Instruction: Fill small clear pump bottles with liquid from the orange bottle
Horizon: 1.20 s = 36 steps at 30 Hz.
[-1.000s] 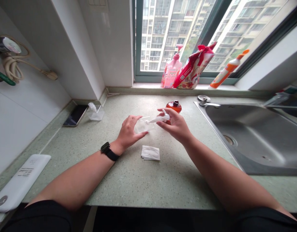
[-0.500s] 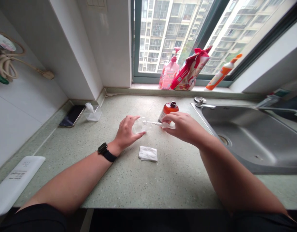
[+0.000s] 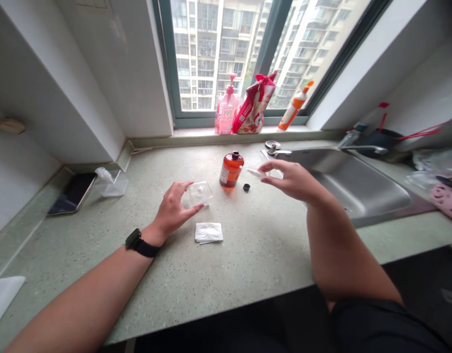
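My left hand (image 3: 174,206) curls around a clear square plastic container (image 3: 202,195), thumb at its near side and fingers at its far side. The container stands on the counter and has a round opening on top. My right hand (image 3: 286,179) pinches a small whitish, translucent piece with a slim tip (image 3: 254,171), held above the counter near the sink; its exact kind is unclear. Between my hands stands an uncapped amber bottle (image 3: 231,170) with a white label. A black cap (image 3: 247,187) lies beside it. A folded white tissue (image 3: 208,232) lies nearer me.
Another clear container (image 3: 113,186) with a white top stands by a phone (image 3: 73,193) at left. The steel sink (image 3: 353,206) is at right. A pink pump bottle (image 3: 226,113), red bag (image 3: 253,108) and orange bottle (image 3: 294,109) line the windowsill.
My right hand has drawn the whitish piece away from the container's opening, rightward past the bottle. The black cap now shows. The view has turned to the right.
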{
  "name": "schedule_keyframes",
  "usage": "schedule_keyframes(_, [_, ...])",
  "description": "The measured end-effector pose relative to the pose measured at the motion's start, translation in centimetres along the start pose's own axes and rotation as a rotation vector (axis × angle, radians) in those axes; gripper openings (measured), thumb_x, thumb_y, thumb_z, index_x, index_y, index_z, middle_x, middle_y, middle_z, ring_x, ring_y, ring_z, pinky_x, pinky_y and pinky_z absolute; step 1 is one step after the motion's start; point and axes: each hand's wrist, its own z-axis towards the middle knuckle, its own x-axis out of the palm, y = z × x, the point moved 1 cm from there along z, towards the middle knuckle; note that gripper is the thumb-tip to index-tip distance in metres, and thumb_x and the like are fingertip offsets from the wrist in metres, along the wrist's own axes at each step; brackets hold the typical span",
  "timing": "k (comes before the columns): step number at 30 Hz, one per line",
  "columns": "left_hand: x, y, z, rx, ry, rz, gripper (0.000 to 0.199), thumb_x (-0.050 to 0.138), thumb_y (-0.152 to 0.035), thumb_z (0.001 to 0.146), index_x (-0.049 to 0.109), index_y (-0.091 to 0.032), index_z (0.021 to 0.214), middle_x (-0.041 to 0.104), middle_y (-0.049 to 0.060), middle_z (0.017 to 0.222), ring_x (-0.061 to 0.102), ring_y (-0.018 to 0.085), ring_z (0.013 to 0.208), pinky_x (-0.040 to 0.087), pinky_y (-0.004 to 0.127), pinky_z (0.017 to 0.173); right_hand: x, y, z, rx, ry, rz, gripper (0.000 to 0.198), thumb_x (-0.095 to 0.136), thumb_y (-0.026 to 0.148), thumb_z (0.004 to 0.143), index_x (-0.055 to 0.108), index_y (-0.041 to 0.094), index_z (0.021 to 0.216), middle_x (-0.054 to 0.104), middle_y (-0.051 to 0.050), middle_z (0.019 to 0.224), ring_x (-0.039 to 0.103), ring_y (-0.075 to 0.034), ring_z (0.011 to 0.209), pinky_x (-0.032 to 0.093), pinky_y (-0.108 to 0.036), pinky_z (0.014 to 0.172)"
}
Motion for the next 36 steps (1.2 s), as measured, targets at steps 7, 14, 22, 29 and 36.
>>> schedule_keyframes(7, [-0.2, 0.1, 0.2, -0.015, 0.020, 0.017, 0.060, 0.080, -0.050, 0.094, 0.058, -0.024, 0.144, 0.067, 0.009, 0.127, 0.067, 0.029, 0.114, 0.057, 0.048, 0.105, 1.2, -6.1, -1.2, 0.284, 0.304, -0.142, 0.017, 0.072, 0.037, 0.092, 0.080, 0.029, 0.105, 0.082, -0.005, 0.116, 0.075, -0.028, 0.107, 0.057, -0.040, 0.093])
schedule_keyframes(14, [-0.1, 0.5, 0.2, -0.092, 0.046, 0.015, 0.062, 0.080, -0.053, 0.092, 0.059, -0.025, 0.143, 0.066, 0.008, 0.127, 0.067, 0.028, 0.114, 0.056, 0.048, 0.107, 1.9, -7.3, -1.4, 0.266, 0.412, -0.183, 0.019, 0.071, 0.037, 0.091, 0.081, 0.027, 0.104, 0.075, -0.009, 0.116, 0.071, -0.028, 0.104, 0.056, -0.042, 0.094])
schedule_keyframes(22, [-0.1, 0.5, 0.2, -0.116, 0.079, 0.011, 0.062, 0.079, -0.053, 0.092, 0.059, -0.025, 0.143, 0.066, 0.008, 0.128, 0.067, 0.028, 0.116, 0.056, 0.047, 0.107, 2.6, -7.6, -1.4, 0.300, 0.433, -0.199, 0.019, 0.075, 0.036, 0.087, 0.083, 0.027, 0.102, 0.074, -0.010, 0.117, 0.070, -0.030, 0.108, 0.056, -0.044, 0.099])
schedule_keyframes(29, [-0.1, 0.5, 0.2, -0.141, 0.094, 0.008, 0.064, 0.079, -0.054, 0.092, 0.059, -0.025, 0.145, 0.066, 0.009, 0.130, 0.068, 0.029, 0.116, 0.057, 0.049, 0.108, 3.0, -7.9, -1.4, 0.285, 0.438, -0.202, 0.017, 0.075, 0.036, 0.085, 0.083, 0.027, 0.097, 0.076, -0.010, 0.112, 0.072, -0.031, 0.106, 0.057, -0.045, 0.096])
schedule_keyframes(36, [0.2, 0.6, 0.1, -0.174, 0.106, -0.027, 0.067, 0.077, -0.055, 0.092, 0.056, -0.023, 0.147, 0.065, 0.010, 0.132, 0.068, 0.030, 0.119, 0.056, 0.049, 0.110, 2.8, -8.1, -1.4, 0.197, 0.200, -0.195, 0.040, 0.075, 0.051, 0.088, 0.078, 0.027, 0.120, 0.074, -0.012, 0.129, 0.070, -0.035, 0.122, 0.055, -0.053, 0.111])
